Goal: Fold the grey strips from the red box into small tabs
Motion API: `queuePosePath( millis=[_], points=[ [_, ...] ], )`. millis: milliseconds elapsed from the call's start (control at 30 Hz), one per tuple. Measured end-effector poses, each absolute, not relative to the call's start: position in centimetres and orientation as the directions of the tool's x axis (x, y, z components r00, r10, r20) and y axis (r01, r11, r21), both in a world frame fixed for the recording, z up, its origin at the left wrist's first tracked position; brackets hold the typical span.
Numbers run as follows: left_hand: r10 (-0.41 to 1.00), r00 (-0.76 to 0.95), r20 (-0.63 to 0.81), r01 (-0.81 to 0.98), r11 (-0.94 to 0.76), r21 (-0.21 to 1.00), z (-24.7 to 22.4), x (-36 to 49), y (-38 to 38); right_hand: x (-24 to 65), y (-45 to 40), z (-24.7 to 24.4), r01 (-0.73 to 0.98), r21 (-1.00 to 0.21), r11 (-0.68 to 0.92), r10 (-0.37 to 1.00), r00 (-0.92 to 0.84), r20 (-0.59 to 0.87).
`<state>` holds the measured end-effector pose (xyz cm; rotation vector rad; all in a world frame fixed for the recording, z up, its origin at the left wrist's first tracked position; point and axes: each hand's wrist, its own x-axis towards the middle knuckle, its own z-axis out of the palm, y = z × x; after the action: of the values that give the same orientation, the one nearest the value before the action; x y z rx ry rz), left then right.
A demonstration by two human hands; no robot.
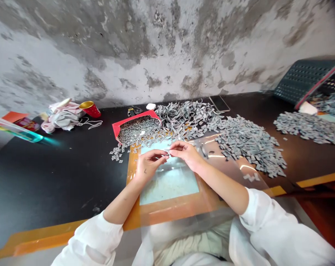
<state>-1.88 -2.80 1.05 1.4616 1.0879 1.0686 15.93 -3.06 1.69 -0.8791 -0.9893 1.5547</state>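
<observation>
Over a pale blue sheet (170,184) taped to the table, my two hands meet fingertip to fingertip. My left hand (152,162) pinches a small grey piece (166,151), partly hidden by the fingers. The fingers of my right hand (184,152) close on the same piece from the other side. Just beyond them is a red-edged open box (137,117) full of small grey pieces (140,129). Longer grey strips (186,114) lie heaped behind my hands, and a pile of grey pieces (247,140) spreads to the right.
A clear plastic sheet (220,155) covers part of the table (73,177). At the back stand a phone (219,103) and a tilted red cup (90,109) beside crumpled cloth (64,114). A dark perforated basket (303,81) lies on its side at right, near another grey pile (308,127).
</observation>
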Motion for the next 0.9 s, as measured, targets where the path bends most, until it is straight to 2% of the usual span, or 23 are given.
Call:
queuePosePath(
  millis=[233, 467, 667, 900],
  points=[
    [0.971, 0.217, 0.100, 0.071, -0.117, 0.991, 1.13, -1.87, -2.69, 15.61, -3.49, 1.96, -0.330, -0.937, -0.118, 0.981, -0.183, -0.059],
    [0.976, 0.201, 0.084, -0.081, -0.069, 0.994, 0.67, -1.84, -2.22, 15.56, -3.54, 2.29, -0.287, -0.953, -0.098, 0.982, -0.185, -0.045],
    [0.971, 0.238, -0.033, -0.228, 0.089, 0.970, 0.17, -2.31, -1.96, 15.56, -3.59, 2.18, -0.262, -0.963, -0.067, 0.978, -0.207, -0.012],
    [0.931, 0.344, -0.127, -0.244, 0.219, 0.945, 0.43, -2.21, -2.03, 15.70, -3.63, 2.01, -0.200, -0.979, -0.029, 0.977, -0.213, 0.015]
  ],
)
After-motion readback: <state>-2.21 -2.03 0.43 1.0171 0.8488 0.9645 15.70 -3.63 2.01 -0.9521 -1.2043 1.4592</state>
